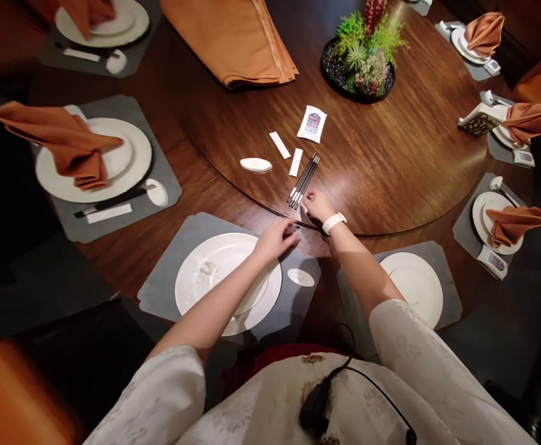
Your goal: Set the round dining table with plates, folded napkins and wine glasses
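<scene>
My right hand (319,204), with a white watch band (334,223) at the wrist, is closed beside the near ends of several dark chopsticks (304,181) on the turntable. What its fingertips pinch, if anything, is hidden. My left hand (276,240) hovers over the right rim of a white plate (191,281), fingers apart and slightly blurred, with nothing seen in it. A small white oval dish (300,277) lies on the grey placemat (159,290) right of that plate. Two white paper strips (280,145) and another oval dish (256,165) lie near the chopsticks.
A white printed packet (311,123) and folded orange cloth (251,46) lie on the wooden turntable (418,154). A planted bowl (358,89) stands farther back. Place settings with orange napkins (85,148) ring the table. A second plate (416,287) sits at near right.
</scene>
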A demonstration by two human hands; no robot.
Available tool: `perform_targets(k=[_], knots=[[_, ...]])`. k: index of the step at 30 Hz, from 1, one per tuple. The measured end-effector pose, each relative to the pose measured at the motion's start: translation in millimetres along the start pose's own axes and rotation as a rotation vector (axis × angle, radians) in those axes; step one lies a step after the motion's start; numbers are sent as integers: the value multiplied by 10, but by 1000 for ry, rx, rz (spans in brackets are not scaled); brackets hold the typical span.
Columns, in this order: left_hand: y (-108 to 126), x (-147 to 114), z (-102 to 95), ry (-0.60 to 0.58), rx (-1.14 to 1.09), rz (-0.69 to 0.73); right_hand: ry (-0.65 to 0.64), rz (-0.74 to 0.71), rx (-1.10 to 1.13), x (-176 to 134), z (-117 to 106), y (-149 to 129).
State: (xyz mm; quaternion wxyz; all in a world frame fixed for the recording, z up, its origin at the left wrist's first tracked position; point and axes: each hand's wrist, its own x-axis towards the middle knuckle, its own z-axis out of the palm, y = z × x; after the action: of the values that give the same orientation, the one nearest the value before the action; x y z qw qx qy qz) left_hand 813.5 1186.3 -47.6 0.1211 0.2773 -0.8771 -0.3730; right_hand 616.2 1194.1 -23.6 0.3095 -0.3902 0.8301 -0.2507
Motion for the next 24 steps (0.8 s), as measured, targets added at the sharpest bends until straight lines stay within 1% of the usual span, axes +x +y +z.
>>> perform_targets(k=[1, 2, 4, 5, 7, 9, 11, 14, 16, 18, 20, 24], knots=[[0, 197, -62, 73, 34, -81, 21, 16, -4, 82, 3, -49], [5, 380, -101, 120, 83, -151, 47, 36, 2, 147, 6, -90], [28, 658, -111, 141, 185, -237, 111, 67, 37, 211, 8, -137], [44, 743, -91, 136, 227, -260, 144, 71, 62, 205, 5, -138], [73, 813, -27, 140, 292, -284, 202, 52, 119, 118, -6, -90], [88, 794, 35, 156, 330, -284, 228, 24, 209, -49, -15, 17], [88, 744, 81, 176, 336, -282, 216, 30, 350, -264, -14, 156], [79, 671, 135, 230, 294, -311, 126, 85, 596, -608, -3, 356], [84, 618, 171, 278, 244, -348, 63, 123, 710, -822, -6, 452], [106, 554, 202, 307, 198, -397, 21, 152, 771, -1011, -21, 517], [142, 488, 215, 305, 174, -439, -3, 169, 801, -1170, -37, 561], [228, 349, 181, 231, 158, -468, -18, 184, 808, -1373, -19, 628]])
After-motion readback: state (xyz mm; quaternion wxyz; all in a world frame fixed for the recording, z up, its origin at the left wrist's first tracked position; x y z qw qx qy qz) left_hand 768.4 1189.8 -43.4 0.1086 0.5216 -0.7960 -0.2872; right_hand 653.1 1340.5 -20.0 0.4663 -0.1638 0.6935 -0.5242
